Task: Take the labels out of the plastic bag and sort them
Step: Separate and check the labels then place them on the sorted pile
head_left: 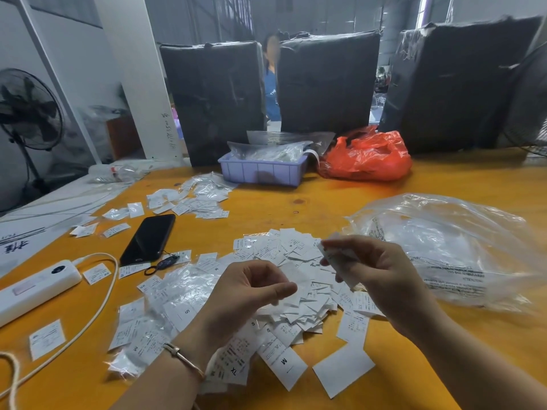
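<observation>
Right hand (pixel 374 269): thumb and fingers pinch a small white label (pixel 337 263), held raised above the heap. Left hand (pixel 251 294): fingers curled with thumb meeting fingertips; whether anything is caught between them cannot be told. A thin bracelet (pixel 182 358) sits on the left wrist.

Main heap of white labels (pixel 284 294) lies on the orange table (pixel 325 199) directly beneath both hands; several show size marks S, M and XL. A second, smaller heap of labels (pixel 195 198) lies farther back to the left. The clear plastic bag (pixel 444 247) lies crumpled on the table just right of the right hand.

Left of the main heap: black phone (pixel 148 239), face up; white power bank (pixel 35 287) with cable attached. At the table's rear: lilac plastic tray (pixel 262 171) holding clear packets, red plastic bag (pixel 367 156) beside it.
</observation>
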{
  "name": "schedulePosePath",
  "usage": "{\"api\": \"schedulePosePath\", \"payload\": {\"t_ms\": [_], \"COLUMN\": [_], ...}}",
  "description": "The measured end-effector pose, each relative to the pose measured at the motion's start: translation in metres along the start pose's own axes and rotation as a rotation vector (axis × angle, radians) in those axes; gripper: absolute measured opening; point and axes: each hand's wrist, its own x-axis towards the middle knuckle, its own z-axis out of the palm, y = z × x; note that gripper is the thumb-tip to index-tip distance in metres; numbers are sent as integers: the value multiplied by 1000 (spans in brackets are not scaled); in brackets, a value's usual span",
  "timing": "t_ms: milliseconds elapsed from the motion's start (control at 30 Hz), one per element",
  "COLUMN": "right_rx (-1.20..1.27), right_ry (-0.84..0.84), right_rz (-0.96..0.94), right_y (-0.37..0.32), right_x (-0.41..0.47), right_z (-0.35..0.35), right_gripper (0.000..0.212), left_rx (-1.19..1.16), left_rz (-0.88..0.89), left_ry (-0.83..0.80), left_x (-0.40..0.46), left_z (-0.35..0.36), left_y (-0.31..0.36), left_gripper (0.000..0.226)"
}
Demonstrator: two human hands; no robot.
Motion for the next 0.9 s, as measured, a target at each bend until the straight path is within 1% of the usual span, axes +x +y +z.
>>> {"api": "schedulePosePath", "payload": {"t_ms": [133,167,200,267,333,400,467,533,700,800,900], "right_rx": [-78,-73,-66,-82,-141,-133,-67,-50,-71,-60,-72], "right_ry": [-32,-26,-7,37,47,40,31,25,-1,45,81], "right_rz": [-115,-132,-151,-214,-287,-311,-284,-274,-250,-267,-295], "right_y": [-3,-4,-6,-8,-9,-10,-10,-8,-3,-2,-3], "right_x": [-4,-5,-6,-6,-6,-7,-8,-8,-8,-9,-9], "right_z": [4,5,6,6,4,3,4,6,8,7,6], "right_gripper": [52,53,49,31,14,5,11,13,8,18,19], "left_rx": [-15,-22,-30,-37,-41,-40,-42,-50,-51,-57,-47], "left_rz": [6,8,12,17,22,29,37,42,49,49,54], "left_ry": [17,14,6,-12,-26,-34,-35,-35,-42,-45,-59], "left_x": [1,0,0,0,-1,-1,-1,-1,-1,-2,-2], "left_z": [-1,-1,0,1,1,2,2,2,1,1,1], "left_y": [1,2,3,4,4,4,4,4,4,4,4], "left_gripper": [15,15,15,13,11,11,11,11,11,11,10]}}
